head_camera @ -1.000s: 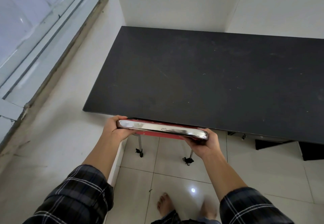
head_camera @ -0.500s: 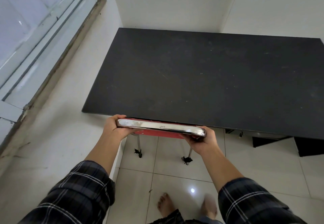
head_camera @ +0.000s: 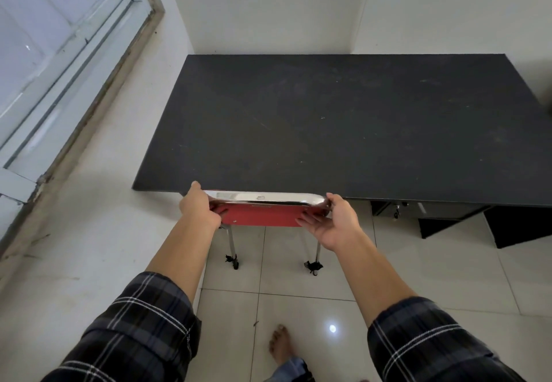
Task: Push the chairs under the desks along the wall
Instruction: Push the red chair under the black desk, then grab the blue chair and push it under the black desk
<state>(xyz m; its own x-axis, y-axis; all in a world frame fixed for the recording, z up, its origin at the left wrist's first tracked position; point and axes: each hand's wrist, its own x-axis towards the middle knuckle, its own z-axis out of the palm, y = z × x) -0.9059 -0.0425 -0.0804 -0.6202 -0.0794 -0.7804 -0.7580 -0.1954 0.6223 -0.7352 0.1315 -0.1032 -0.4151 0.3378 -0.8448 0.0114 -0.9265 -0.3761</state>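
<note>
The chair (head_camera: 263, 214) sits at the front edge of the black desk (head_camera: 343, 130), towards the desk's front left corner. Only its back shows: a chrome top rail, a red panel below it, and two metal rear legs standing on the tiled floor (head_camera: 418, 277). The seat is hidden beneath the desktop, so this chair looks pushed in about as far as it will go, with the rail just at the desk's front edge.

The left hand (head_camera: 198, 206) is wrapped around the left end of the rail, fingers curled behind the red panel. The right hand (head_camera: 334, 221) is at the right end with its fingers loose and partly spread; the thumb rests near the rail's corner and the fingertips lie against the red panel. It reads as a light touch rather than a firm hold, though whether it actually clamps the rail I cannot tell for sure.

As a judgement, this one chair is done or nearly so, and letting go is what remains here. No other chair shows. Dark furniture stands under the desk's right end, and a window (head_camera: 53, 53) runs along the left wall. Whether more desks and chairs wait along the wall cannot be seen from here.
</note>
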